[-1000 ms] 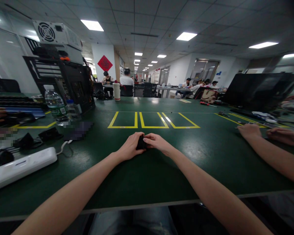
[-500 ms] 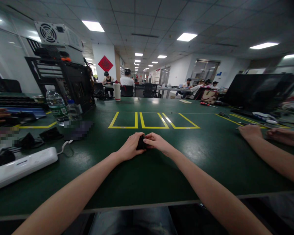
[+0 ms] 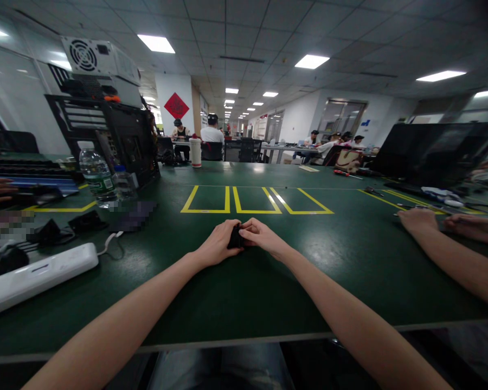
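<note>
Both my hands meet at the middle of the green table (image 3: pixel 248 287). My left hand (image 3: pixel 216 245) and my right hand (image 3: pixel 262 237) are closed around a small black object (image 3: pixel 235 238) held between them, resting on the table surface. Most of the object is hidden by my fingers, so I cannot make out what it is. Just beyond my hands lie yellow tape rectangles (image 3: pixel 254 200) marked on the table.
A white power strip (image 3: pixel 36 276) and black cables lie at the left, with water bottles (image 3: pixel 97 176) and a black computer case (image 3: pixel 117 138) behind. Another person's arms (image 3: pixel 451 244) rest on the table at the right. A dark monitor (image 3: pixel 431 149) stands far right.
My hands stay together on the small black object. The view has shifted very slightly; nothing else has moved.
</note>
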Demonstrator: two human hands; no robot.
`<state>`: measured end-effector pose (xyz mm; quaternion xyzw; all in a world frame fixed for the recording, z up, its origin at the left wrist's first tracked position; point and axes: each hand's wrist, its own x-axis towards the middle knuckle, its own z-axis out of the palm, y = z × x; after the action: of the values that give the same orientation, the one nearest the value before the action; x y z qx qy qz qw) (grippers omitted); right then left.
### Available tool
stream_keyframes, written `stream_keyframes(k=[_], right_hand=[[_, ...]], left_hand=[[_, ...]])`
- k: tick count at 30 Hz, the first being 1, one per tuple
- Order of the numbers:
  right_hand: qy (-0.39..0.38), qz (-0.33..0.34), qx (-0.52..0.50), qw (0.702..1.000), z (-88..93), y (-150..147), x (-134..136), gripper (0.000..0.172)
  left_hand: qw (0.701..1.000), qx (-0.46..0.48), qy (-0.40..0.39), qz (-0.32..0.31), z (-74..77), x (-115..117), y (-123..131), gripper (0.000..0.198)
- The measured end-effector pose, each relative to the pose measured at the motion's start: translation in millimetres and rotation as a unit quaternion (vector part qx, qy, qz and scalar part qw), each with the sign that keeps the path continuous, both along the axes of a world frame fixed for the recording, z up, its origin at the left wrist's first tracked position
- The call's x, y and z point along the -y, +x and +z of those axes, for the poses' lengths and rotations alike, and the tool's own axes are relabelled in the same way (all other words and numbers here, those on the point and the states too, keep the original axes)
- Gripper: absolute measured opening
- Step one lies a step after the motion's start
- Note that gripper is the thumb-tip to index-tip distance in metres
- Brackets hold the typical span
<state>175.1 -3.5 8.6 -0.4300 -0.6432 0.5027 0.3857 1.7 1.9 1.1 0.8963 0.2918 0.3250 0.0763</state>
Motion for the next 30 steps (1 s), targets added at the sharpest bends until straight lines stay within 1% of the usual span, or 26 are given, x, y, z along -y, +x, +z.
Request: stream_keyframes(k=[2, 5, 7, 10, 12, 16, 19, 22, 23, 25, 28, 30], right_hand=[[-0.018, -0.003, -0.001, 1.0, 0.8, -0.1, -0.6, 0.035], [-0.03, 0.012, 0.008, 0.999, 4.2, 0.4, 1.3, 0.033], [-0.016, 0.028, 0.014, 0.999, 6.6, 1.2, 3.8, 0.031], [0.019, 0.043, 0.016, 0.999, 8.7, 2.0, 7.0, 0.034], [0.025, 0.046, 0.008, 0.999, 8.6, 1.6, 7.5, 0.033], [0.01, 0.031, -0.003, 0.999, 5.8, -0.2, 4.2, 0.029], [-0.014, 0.008, -0.001, 1.0, 3.7, -0.8, 1.3, 0.032], [-0.039, 0.009, 0.008, 0.999, 3.8, 0.0, 0.9, 0.034], [-0.034, 0.017, 0.013, 0.999, 4.4, 0.4, 1.4, 0.033], [-0.001, 0.03, 0.022, 0.999, 5.8, 1.4, 3.0, 0.031], [0.051, 0.036, 0.026, 0.998, 7.2, 2.1, 5.1, 0.033], [0.051, 0.034, 0.022, 0.998, 7.0, 1.9, 5.6, 0.032]], left_hand=[[1.0, -0.001, 0.0, 0.001, -0.1, 0.2, -0.1, 0.06], [1.0, -0.002, -0.001, 0.003, -0.2, 0.1, -0.2, 0.06], [1.0, -0.003, -0.002, 0.003, -0.5, -0.3, 0.0, 0.059], [1.0, -0.002, 0.0, 0.005, -1.0, -1.0, 0.6, 0.058], [1.0, 0.001, 0.002, 0.004, -1.1, -1.1, 0.9, 0.059], [1.0, 0.006, 0.0, -0.004, -0.4, -0.1, 0.6, 0.059], [1.0, 0.006, -0.004, 0.0, 0.0, 0.5, 0.2, 0.059], [1.0, 0.005, -0.007, 0.003, 0.0, 0.6, 0.1, 0.06], [1.0, 0.004, -0.007, 0.003, 0.1, 0.6, 0.0, 0.059], [1.0, 0.002, -0.007, 0.001, 0.6, 0.7, 0.0, 0.059], [1.0, 0.002, -0.008, 0.0, 1.8, 1.3, 0.0, 0.058], [1.0, 0.002, -0.01, -0.002, 2.5, 1.8, -0.1, 0.058]])
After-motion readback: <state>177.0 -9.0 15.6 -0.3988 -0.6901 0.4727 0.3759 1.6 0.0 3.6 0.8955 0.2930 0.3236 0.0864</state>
